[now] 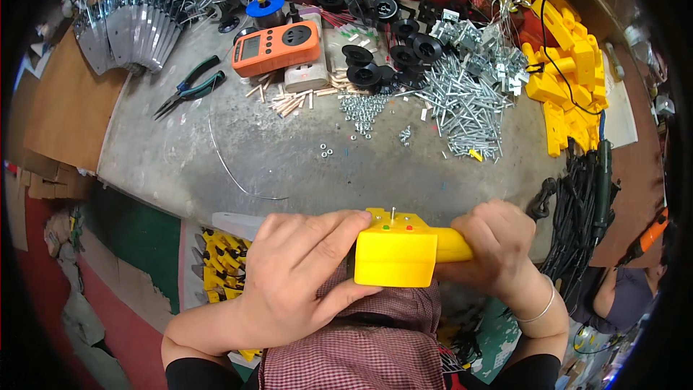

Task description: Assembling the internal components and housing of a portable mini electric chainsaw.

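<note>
A yellow plastic hand tool point(395, 258) with a boxy body and a side handle is held up in front of my lap. On its top face sit a green dot, a red dot and a small upright metal pin. My left hand point(299, 271) grips the body's left end, thumb below and fingers above. Round the handle at the right, my right hand point(494, 242) is closed. A pale flat plate point(238, 224) shows beyond my left hand; whether it joins the tool is hidden.
On the grey table lie pliers point(191, 87), an orange meter point(276, 49), nuts point(363, 112), a heap of screws point(469, 115), black spools point(363, 72) and yellow housings point(570, 79). Black cables point(570, 209) hang at the right. Yellow tools point(220, 263) stand below left. Another person's arm point(613, 292) shows at right.
</note>
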The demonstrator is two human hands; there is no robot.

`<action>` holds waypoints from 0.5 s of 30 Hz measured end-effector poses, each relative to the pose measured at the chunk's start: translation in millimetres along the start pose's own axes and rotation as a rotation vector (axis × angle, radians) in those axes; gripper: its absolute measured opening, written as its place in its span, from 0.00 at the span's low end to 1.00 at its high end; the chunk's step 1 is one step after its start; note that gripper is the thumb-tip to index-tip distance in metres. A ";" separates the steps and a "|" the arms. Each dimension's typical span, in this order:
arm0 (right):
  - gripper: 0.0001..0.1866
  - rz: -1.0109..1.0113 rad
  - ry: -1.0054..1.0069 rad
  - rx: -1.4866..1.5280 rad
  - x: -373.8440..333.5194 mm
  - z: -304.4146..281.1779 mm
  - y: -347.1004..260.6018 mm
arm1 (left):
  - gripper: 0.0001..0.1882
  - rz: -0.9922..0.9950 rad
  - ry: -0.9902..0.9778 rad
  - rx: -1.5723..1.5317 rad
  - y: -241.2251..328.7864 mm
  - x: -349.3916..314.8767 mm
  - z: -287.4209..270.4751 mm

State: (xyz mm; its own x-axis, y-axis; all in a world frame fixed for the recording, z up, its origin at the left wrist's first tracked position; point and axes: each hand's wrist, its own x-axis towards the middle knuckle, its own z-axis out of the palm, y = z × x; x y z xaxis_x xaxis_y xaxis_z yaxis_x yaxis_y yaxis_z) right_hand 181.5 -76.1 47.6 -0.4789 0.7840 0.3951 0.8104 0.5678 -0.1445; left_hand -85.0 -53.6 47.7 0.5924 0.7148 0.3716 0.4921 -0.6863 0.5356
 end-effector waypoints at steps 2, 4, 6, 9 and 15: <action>0.25 0.013 -0.037 -0.004 -2.3 -1.7 -0.3 | 0.33 0.016 0.033 -0.032 3.3 1.6 -0.5; 0.25 0.014 -0.034 0.022 -3.8 -2.4 0.3 | 0.33 0.026 0.029 -0.012 9.3 3.0 -2.1; 0.25 0.024 -0.025 0.038 -5.4 -3.7 -1.5 | 0.32 0.040 0.025 0.003 13.4 2.7 -2.0; 0.26 0.051 -0.049 0.078 -6.3 -2.9 -2.5 | 0.31 0.025 0.026 0.024 14.7 3.4 -0.9; 0.25 0.304 -0.330 0.294 8.9 -0.8 7.5 | 0.27 -0.448 -0.242 -0.373 -18.0 42.0 1.4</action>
State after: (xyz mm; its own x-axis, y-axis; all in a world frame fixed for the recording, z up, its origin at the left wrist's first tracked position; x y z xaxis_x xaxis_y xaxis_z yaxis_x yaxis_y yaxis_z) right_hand 183.6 -65.1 50.8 -0.3566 0.9342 -0.0038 0.8228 0.3122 -0.4749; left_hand -68.1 -11.4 52.6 0.5295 0.8414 -0.1085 0.4963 -0.2035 0.8439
